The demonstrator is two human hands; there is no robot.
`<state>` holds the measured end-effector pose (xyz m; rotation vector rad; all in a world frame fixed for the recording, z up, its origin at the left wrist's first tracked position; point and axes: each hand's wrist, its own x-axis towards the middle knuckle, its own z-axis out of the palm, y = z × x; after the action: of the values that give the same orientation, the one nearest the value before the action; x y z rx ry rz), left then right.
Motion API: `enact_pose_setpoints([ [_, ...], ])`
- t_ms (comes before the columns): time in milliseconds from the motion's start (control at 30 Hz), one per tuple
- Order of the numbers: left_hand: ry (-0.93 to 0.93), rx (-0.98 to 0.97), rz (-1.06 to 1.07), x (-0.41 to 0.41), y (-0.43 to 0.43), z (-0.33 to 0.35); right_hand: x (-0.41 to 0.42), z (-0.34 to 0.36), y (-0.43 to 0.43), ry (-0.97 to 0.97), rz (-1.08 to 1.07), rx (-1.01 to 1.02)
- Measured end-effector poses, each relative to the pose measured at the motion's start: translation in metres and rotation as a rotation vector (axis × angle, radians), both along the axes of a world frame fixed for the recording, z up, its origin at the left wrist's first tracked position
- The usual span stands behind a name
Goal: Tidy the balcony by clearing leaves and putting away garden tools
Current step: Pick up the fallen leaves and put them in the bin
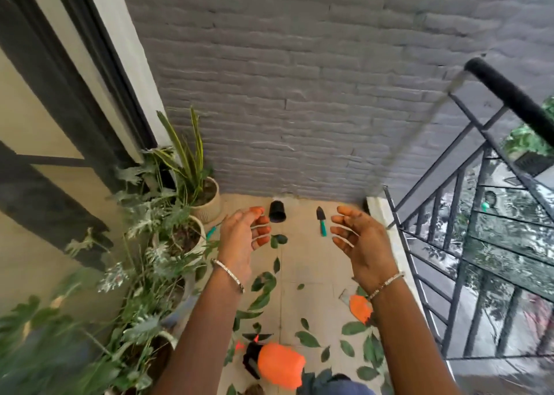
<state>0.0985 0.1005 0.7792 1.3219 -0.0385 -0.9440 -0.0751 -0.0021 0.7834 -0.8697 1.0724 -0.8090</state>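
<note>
- Both hands are raised over the floor, palms turned toward each other and well apart. The left hand [242, 235] has loosely bent fingers with nothing in them. The right hand [359, 238] is the same, released and empty.
- The loose green leaves [307, 338] lie scattered on the beige tiled floor [311, 262], thickest between our forearms and toward the near end. A few more lie just below the left fingertips.
- The small black-bladed trowel with a teal handle [321, 220] lies flat near the foot of the grey brick wall [299, 94], and shows in the gap between the hands.
- A second teal-handled tool [211, 232] pokes out beside the cream plant pots [207, 202] on the left. Its head is hidden.
- The orange plastic spray bottle with a black head [280, 364] lies on its side at the near end. The orange-handled item [359, 306] is partly covered by the right forearm, and we cannot tell what kind of tool it is.
- A small black plastic pot [277, 211] lies tipped over by the wall.
- We judge this to be the opening of the gathering step, since nothing has been lifted.
- Method note: we should lift the tools first, so that no leaf stays trapped under them. Then we rake the leaves with flat hands from the wall end toward us into one heap.
- Risk: the black metal railing [449, 214] on the right is open. We should sweep away from it, and keep the left hand out of the foliage.
</note>
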Motion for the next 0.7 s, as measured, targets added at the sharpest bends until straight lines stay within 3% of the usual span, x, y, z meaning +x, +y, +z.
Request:
enact_pose_setpoints([
  [267, 0.048, 0.063, 0.149, 0.021, -0.097, -0.036, 0.03, -0.03, -0.129, 0.042, 0.096, 0.045],
  [700, 0.185, 0.264, 0.454, 0.002, -0.24, -0.104, 0.08, -0.086, -0.337, 0.188, 0.44, 0.166],
])
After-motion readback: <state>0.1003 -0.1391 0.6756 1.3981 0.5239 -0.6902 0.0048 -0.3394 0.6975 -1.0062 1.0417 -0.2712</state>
